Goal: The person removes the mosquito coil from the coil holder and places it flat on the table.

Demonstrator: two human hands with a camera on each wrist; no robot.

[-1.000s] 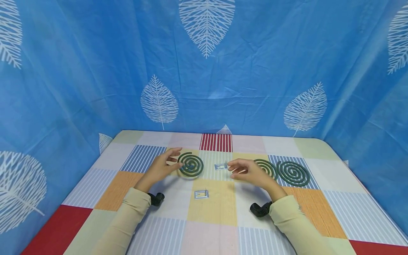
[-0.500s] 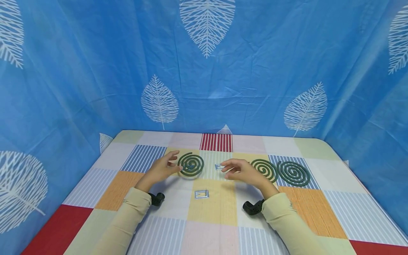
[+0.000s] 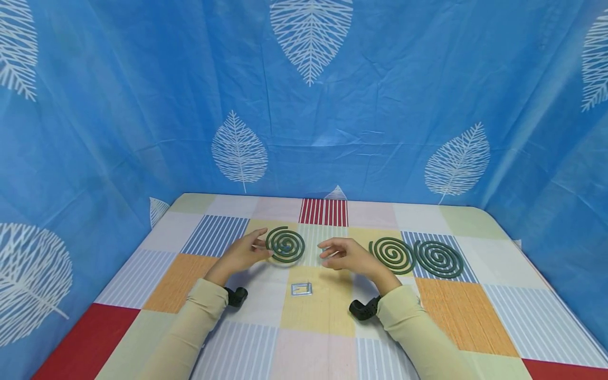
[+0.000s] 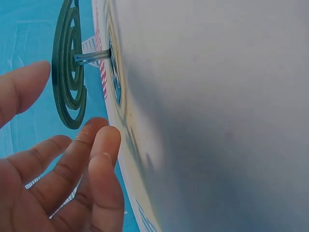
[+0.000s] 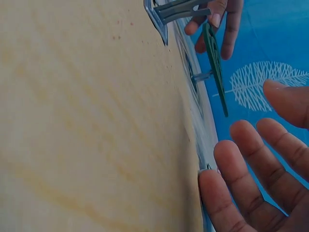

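A green mosquito coil (image 3: 303,246) sits raised on a metal stand (image 4: 94,56), clear of the tablecloth. Beside its left edge is my left hand (image 3: 239,257), fingers loosely bent; in the left wrist view the thumb tip lies at the coil's rim, and I cannot tell whether it touches. My right hand (image 3: 353,258) hovers to the right of that coil with relaxed fingers, holding nothing. It covers most of a second metal stand. Another metal coil stand (image 3: 301,294) lies nearer me, its prong pointing up.
Two more green coils lie side by side at the right: one (image 3: 401,272) close to my right forearm, the other (image 3: 453,273) farther out. A patchwork tablecloth (image 3: 318,348) covers the table. Blue leaf-print curtains (image 3: 380,95) enclose the back and sides.
My right hand has moved left, uncovering the nearer right-hand coil and covering the second stand. My left hand stays beside the raised coil, its fingers shifted slightly.
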